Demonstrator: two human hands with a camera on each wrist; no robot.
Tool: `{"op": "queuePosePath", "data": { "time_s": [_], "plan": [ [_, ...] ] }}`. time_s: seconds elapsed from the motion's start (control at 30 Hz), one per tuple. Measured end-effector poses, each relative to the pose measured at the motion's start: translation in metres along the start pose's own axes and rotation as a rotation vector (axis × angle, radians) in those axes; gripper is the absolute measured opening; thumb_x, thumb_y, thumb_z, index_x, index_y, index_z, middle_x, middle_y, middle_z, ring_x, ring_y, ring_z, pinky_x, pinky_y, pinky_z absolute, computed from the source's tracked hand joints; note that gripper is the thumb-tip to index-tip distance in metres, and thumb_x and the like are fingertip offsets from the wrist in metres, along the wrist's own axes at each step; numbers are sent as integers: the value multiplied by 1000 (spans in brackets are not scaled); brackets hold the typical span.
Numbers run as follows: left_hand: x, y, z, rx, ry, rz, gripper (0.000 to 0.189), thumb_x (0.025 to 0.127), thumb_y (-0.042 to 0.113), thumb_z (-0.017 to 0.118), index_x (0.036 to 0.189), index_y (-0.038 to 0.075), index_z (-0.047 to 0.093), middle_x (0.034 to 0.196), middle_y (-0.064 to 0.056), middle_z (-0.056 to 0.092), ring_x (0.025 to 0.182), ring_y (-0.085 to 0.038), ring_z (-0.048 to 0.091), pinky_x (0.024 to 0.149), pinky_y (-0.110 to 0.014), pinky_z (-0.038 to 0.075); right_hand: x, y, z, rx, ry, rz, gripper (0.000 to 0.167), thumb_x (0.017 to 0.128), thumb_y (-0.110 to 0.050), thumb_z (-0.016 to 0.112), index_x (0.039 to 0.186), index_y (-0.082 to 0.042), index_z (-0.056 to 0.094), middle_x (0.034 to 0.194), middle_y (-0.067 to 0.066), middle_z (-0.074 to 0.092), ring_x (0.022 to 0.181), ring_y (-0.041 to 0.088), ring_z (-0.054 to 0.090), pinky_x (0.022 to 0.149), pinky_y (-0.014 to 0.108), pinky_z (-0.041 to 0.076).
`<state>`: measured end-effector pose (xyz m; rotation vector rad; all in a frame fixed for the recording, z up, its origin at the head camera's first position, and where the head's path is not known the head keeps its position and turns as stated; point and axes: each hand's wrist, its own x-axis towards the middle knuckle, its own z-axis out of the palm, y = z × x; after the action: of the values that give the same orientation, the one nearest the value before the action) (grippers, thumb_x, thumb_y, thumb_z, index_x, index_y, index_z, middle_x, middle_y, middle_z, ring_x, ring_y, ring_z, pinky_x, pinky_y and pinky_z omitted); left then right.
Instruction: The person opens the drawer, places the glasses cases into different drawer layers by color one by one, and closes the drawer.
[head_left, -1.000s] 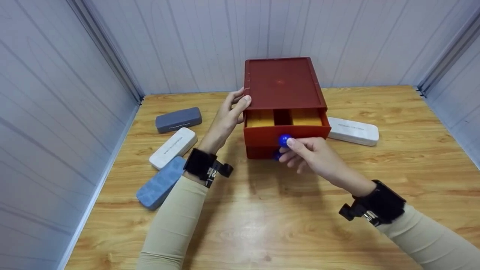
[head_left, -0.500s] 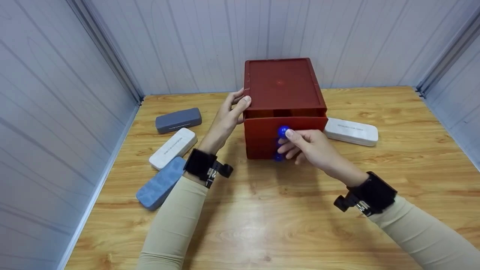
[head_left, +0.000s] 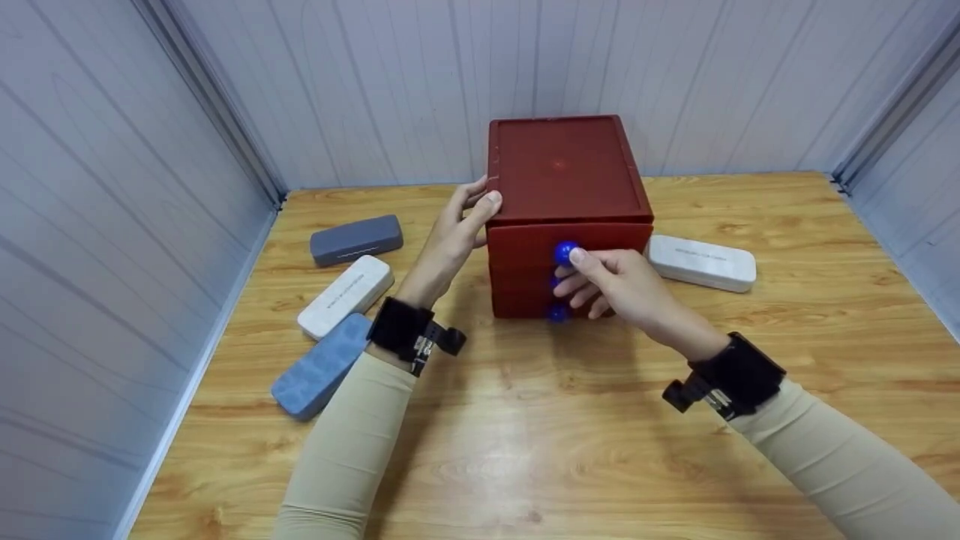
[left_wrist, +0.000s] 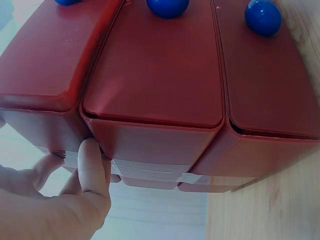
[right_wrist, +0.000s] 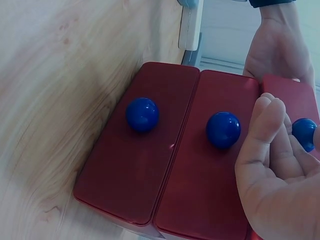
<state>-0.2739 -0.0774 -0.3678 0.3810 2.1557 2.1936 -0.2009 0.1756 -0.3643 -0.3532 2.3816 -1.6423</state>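
A dark red chest of drawers (head_left: 564, 169) stands near the back wall, its three drawers stacked with one round blue knob each. My right hand (head_left: 628, 291) pinches the top drawer's knob (head_left: 565, 253) between thumb and fingers. That top drawer is almost flush, with a thin line under the chest's lid. Below it, the middle knob (right_wrist: 223, 130) and the bottom knob (right_wrist: 142, 114) show plainly in the right wrist view; both lower drawers are closed. My left hand (head_left: 448, 234) rests against the chest's left side, the thumb on its top edge and the fingers along the side.
Left on the wooden table (head_left: 487, 450) lie a dark grey case (head_left: 356, 239), a white case (head_left: 346, 296) and a blue case (head_left: 319, 371), shaped like glasses cases. Another white case (head_left: 703, 262) lies right of the chest. Pale panel walls (head_left: 375, 90) enclose the back and sides.
The top drawer, partly out earlier with yellow inside showing, has slid in until almost flush. My right hand moved inward with its knob. The left hand stayed in place.
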Motion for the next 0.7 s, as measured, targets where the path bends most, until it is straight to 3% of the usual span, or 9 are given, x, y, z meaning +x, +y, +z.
{"op": "queuePosePath", "data": {
  "time_s": [0.7],
  "plan": [
    [0, 0, 0, -9, 4, -14, 61, 108, 36, 59, 161, 10, 43, 152, -15, 47, 134, -28, 56, 106, -47, 55, 10, 0, -3, -17, 12, -3, 53, 114, -42, 47, 123, 2, 74, 108, 16, 79, 85, 21, 73, 66, 27, 61]
  ]
}}
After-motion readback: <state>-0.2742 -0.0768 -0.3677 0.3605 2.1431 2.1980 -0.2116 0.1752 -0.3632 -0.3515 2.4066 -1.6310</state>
